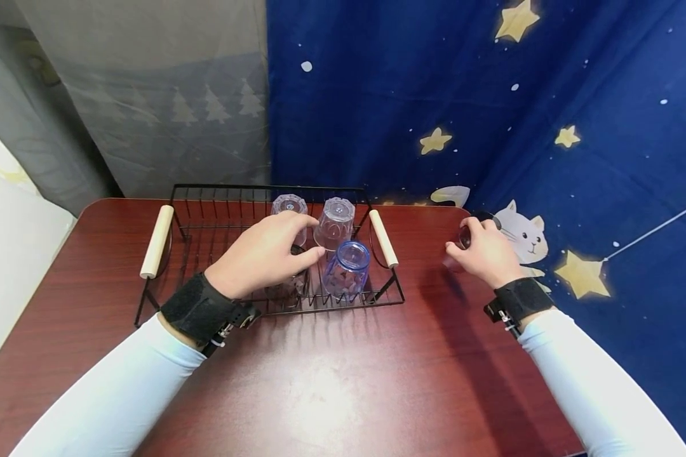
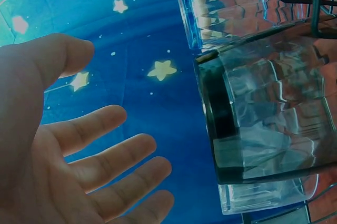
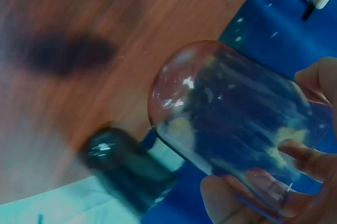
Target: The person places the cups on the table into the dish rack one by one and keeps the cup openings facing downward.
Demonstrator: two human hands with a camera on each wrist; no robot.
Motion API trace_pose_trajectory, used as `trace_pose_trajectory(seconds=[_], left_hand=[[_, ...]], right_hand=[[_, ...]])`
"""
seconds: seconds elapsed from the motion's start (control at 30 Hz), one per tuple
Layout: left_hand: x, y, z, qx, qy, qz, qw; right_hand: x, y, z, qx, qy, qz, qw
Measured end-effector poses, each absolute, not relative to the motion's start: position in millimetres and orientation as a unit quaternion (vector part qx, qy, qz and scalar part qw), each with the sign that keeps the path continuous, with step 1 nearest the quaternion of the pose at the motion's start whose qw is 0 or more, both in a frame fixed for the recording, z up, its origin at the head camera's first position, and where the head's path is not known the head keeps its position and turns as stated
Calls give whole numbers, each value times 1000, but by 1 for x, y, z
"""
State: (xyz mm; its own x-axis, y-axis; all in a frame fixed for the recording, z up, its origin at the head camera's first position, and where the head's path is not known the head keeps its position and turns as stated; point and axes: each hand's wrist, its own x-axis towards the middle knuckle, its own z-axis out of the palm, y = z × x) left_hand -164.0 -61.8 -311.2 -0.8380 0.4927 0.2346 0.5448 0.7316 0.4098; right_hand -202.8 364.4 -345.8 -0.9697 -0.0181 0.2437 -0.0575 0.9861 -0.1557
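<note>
My right hand (image 1: 486, 251) holds a clear drinking glass (image 3: 231, 113) at the table's right end. The fingers grip it near the rim, and its rounded base points away from the palm. Close beside it stands a dark tinted glass (image 3: 126, 161), partly behind the hand in the head view. My left hand (image 1: 269, 254) hovers over the wire rack (image 1: 320, 311) with fingers spread and nothing in them. Below it is a dark glass (image 2: 268, 113), partly hidden in the head view. A blue-rimmed glass (image 1: 345, 273) and two clear glasses, one behind (image 1: 336, 225), stand close by.
The black rack has wooden handles, one at its left (image 1: 157, 241) and one at its right (image 1: 383, 238). A blue curtain (image 1: 377, 95) and a grey curtain (image 1: 177, 63) hang behind the reddish-brown table (image 1: 331, 381).
</note>
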Motion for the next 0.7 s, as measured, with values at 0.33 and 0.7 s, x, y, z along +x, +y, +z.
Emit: trace_pose_trajectory(seconds=[0.33,0.7], left_hand=[[-158,-62,-308,-278,-927,-247,56],[-159,-56,-308,-297,-918,-253,78]], right_hand=[[-186,302,-307,100,-968,118,197],[-156,223,-277,270,-906,146,290]])
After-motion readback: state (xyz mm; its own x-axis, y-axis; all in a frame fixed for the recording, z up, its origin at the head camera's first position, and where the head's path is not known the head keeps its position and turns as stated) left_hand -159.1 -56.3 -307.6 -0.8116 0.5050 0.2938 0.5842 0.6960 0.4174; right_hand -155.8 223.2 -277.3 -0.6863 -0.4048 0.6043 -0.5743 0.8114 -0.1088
